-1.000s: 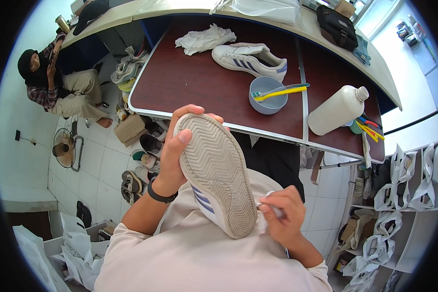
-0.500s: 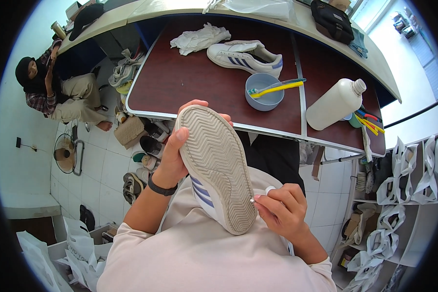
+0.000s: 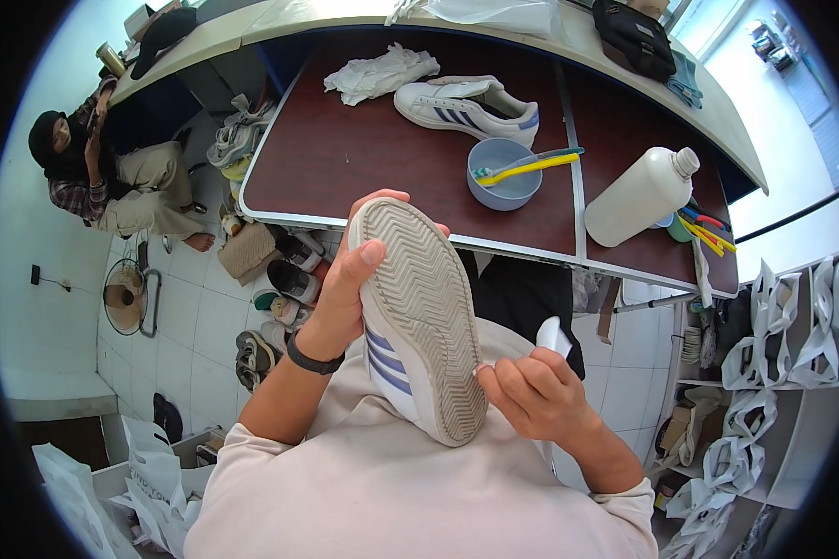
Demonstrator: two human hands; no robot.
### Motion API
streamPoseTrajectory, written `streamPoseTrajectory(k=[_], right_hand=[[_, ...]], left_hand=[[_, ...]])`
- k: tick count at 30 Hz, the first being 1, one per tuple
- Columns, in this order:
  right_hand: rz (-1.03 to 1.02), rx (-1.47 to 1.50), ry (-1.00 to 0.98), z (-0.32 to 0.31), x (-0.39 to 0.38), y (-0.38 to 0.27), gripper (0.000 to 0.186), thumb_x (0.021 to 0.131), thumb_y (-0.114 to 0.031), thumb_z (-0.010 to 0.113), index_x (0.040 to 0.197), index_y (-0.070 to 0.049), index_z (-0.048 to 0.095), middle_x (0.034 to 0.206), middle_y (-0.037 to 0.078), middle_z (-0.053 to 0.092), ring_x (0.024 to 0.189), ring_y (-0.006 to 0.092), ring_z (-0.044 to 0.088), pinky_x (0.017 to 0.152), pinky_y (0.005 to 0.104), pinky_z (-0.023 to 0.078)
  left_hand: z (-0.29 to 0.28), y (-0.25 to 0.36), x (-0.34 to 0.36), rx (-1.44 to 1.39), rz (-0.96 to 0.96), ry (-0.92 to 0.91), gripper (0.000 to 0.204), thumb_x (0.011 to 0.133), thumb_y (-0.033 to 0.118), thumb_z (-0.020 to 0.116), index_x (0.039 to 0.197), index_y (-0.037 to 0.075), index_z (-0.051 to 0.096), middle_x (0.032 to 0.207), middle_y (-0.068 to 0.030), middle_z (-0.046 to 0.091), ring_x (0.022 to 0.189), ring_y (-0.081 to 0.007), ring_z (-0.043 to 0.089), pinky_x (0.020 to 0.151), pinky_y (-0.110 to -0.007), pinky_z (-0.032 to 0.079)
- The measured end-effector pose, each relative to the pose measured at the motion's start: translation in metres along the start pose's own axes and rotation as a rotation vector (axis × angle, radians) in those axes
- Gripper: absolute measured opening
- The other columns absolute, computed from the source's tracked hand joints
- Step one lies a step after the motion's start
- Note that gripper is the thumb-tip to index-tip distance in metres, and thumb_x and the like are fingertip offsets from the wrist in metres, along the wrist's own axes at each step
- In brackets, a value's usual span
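My left hand (image 3: 345,284) is wrapped around the toe end of a white low-top shoe with blue-violet side stripes and a ridged off-white sole (image 3: 424,317). My thumb presses on the rim of the sole and my fingers reach round behind it. The shoe stands tilted in front of my cream shirt (image 3: 410,494), sole facing up at me, toe toward the table and heel toward my belly.

My right hand (image 3: 543,391) is curled, its fingertips pinched together just beside the sole's right edge; I cannot tell whether they touch it. A white, thin, soft-looking piece (image 3: 553,336) sticks up from behind those fingers.

Beyond, on the dark red-brown table with pale metal edging (image 3: 298,177), lie a matching striped white shoe (image 3: 466,110), a crumpled white sheet (image 3: 382,73), a round grey-blue bowl (image 3: 502,197) and a tilted-looking white plastic bottle (image 3: 636,200).
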State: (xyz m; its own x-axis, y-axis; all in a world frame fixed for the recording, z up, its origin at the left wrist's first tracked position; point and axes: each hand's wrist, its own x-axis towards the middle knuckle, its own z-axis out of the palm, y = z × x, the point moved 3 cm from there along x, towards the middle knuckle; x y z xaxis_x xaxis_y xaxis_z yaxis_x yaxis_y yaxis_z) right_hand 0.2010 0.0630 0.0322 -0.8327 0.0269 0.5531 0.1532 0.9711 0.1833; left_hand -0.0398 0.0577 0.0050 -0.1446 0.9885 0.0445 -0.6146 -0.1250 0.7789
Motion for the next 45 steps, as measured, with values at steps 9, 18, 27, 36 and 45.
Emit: streamPoseTrajectory(k=[9,18,27,36,45], right_hand=[[-0.075,0.065,0.076,-0.006,-0.005,-0.012,0.013,0.080,-0.011,0.066,0.093,-0.008,0.069,0.088,0.000,0.060,0.080,0.0137,0.052,0.077,0.0261,0.047],[0.475,0.466,0.114,-0.001,-0.004,-0.026,0.018,0.076,-0.007,0.080,0.092,-0.007,0.072,0.084,0.002,0.065,0.072,0.0199,0.051,0.063,0.0304,0.041],[0.543,0.692,0.162,0.006,0.007,-0.023,0.020,0.077,-0.005,0.080,0.094,-0.006,0.071,0.084,0.004,0.068,0.071,0.0205,0.055,0.064,0.0319,0.042],[0.692,0.614,0.187,-0.005,-0.014,0.012,0.023,0.075,-0.004,0.083,0.096,-0.009,0.073,0.083,0.003,0.067,0.071,0.0206,0.054,0.061,0.0310,0.042],[0.378,0.371,0.169,-0.001,-0.002,0.001,0.027,0.069,-0.005,0.082,0.093,-0.010,0.072,0.085,-0.001,0.059,0.076,0.0177,0.050,0.064,0.0304,0.044]], left_hand=[[0.014,0.010,-0.008,0.183,0.064,0.045,0.080,0.082,0.052,0.069,0.142,0.012,0.036,0.123,-0.0279,0.060,0.109,-0.0343,0.066,0.088,-0.045,0.060],[0.019,0.021,-0.027,0.199,0.214,0.118,0.082,0.083,0.050,0.072,0.144,0.009,0.034,0.123,-0.0257,0.060,0.105,-0.0298,0.067,0.086,-0.042,0.060],[0.007,0.015,-0.028,0.137,0.221,0.135,0.084,0.081,0.055,0.070,0.144,0.011,0.034,0.123,-0.0279,0.059,0.105,-0.0319,0.067,0.086,-0.044,0.061],[-0.017,-0.001,-0.015,-0.081,0.208,0.067,0.079,0.081,0.060,0.061,0.141,0.013,0.040,0.119,-0.0267,0.060,0.105,-0.0416,0.066,0.083,-0.052,0.060],[-0.022,0.001,-0.010,-0.100,0.148,0.012,0.075,0.084,0.054,0.062,0.143,0.013,0.037,0.126,-0.0283,0.058,0.114,-0.0431,0.062,0.093,-0.054,0.057]])
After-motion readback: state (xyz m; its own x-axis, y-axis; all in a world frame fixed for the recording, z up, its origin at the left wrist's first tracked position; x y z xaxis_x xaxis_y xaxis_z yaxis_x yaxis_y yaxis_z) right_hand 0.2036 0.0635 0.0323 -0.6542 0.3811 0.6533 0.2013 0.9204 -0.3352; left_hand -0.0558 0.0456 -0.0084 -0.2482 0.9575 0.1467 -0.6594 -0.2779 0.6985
